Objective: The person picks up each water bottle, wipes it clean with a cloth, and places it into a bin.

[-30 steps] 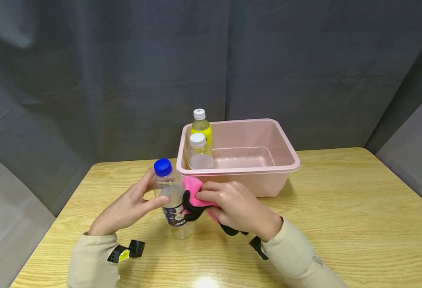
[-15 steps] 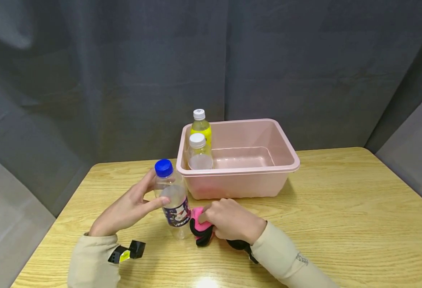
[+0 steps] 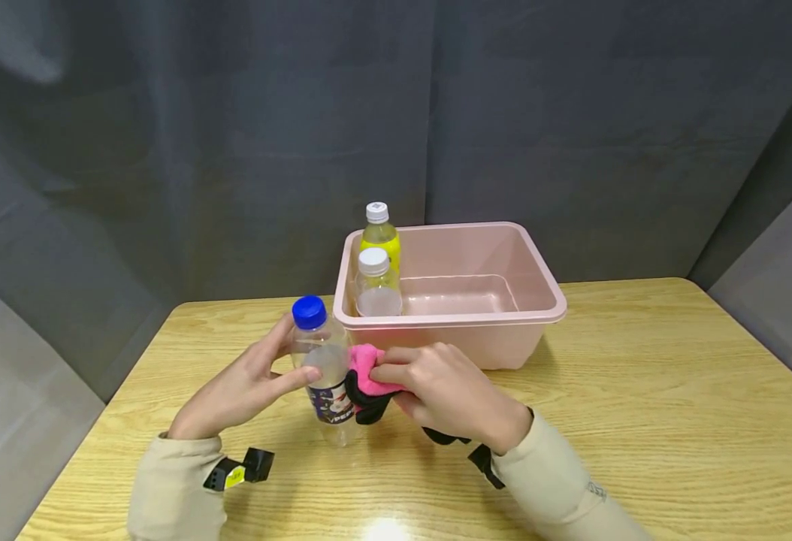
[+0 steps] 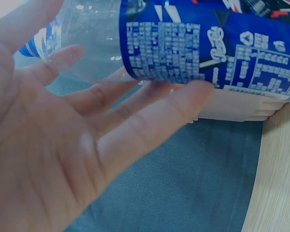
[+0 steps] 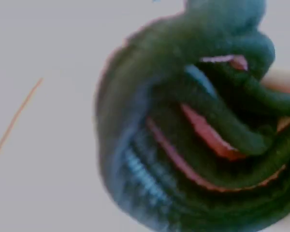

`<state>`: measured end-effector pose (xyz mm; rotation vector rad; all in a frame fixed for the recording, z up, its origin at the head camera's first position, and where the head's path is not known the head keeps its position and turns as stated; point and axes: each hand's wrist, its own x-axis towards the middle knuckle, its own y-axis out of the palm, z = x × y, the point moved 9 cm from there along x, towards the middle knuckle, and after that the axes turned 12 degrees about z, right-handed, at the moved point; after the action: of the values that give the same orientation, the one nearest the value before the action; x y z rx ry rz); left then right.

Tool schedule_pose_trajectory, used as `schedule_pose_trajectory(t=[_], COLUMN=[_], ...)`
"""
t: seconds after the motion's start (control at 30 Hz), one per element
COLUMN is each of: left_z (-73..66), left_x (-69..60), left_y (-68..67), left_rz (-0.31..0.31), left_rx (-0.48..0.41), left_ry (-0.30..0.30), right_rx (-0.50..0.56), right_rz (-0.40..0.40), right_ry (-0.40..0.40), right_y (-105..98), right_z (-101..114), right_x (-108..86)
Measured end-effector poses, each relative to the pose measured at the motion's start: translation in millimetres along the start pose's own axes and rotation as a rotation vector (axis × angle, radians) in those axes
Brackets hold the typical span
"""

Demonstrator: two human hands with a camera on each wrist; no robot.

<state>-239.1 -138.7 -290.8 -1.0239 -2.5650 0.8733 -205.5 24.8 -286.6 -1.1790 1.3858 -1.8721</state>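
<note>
A clear plastic bottle point(image 3: 331, 404) with a blue cap and a printed label stands on the table, left of centre. My left hand point(image 3: 243, 391) holds it from the left, thumb on the near side and fingers behind. In the left wrist view, the fingers reach along the bottle's blue label point(image 4: 183, 48). My right hand point(image 3: 446, 391) grips a bunched pink cloth point(image 3: 369, 368) with black edging against the bottle's right side. Folds of the dark edging point(image 5: 135, 159) fill much of the right wrist view, slightly blurred.
Just behind the hands stands a pale pink plastic tub point(image 3: 504, 338). At its left end are two upright bottles: a yellow-labelled bottle point(image 3: 384, 244) and a clear white-capped bottle point(image 3: 376, 289). The wooden table point(image 3: 673, 391) extends right; a dark curtain point(image 3: 572, 150) hangs behind.
My right hand slid the cloth down beside the bottle's lower part, then brought it back up along the label. The left hand and the bottle have stayed nearly still.
</note>
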Motion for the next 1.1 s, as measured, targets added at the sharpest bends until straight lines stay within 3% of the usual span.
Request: schedule_pose_trajectory(t=[0.2, 0.3, 0.53, 0.73, 0.83, 1.0, 1.1], left_z=[0.1, 0.4, 1.6, 2.5, 2.5, 0.4, -1.4], left_x=[-2.0, -2.1, -0.4, 0.8, 0.7, 0.8, 1.2], left_y=[-1.2, -1.6, -1.4, -1.6, -1.8, -0.5, 0.4], left_rz=[-0.007, -0.012, -0.012, -0.007, -0.007, -0.004, -0.002], left_rx=[0.011, 0.015, 0.007, 0.008, 0.010, 0.008, 0.008], left_ry=[0.013, 0.008, -0.018, -0.030, -0.032, -0.007, 0.014], right_rx=[0.021, 0.048, 0.052, 0.041, 0.037, 0.036, 0.020], right_rz=[-0.233, -0.306, -0.309, -0.183, -0.057, 0.227, 0.329], right_ry=[-0.031, -0.029, -0.031, -0.026, 0.002, 0.072, 0.095], right_y=[-27, -34, -34, -20, -1, 44, 61], right_z=[3, 2, 2, 2, 0, -7, -8], right_x=[-6.1, -8.3, -8.3, -3.8, 0.9, 5.0, 4.3])
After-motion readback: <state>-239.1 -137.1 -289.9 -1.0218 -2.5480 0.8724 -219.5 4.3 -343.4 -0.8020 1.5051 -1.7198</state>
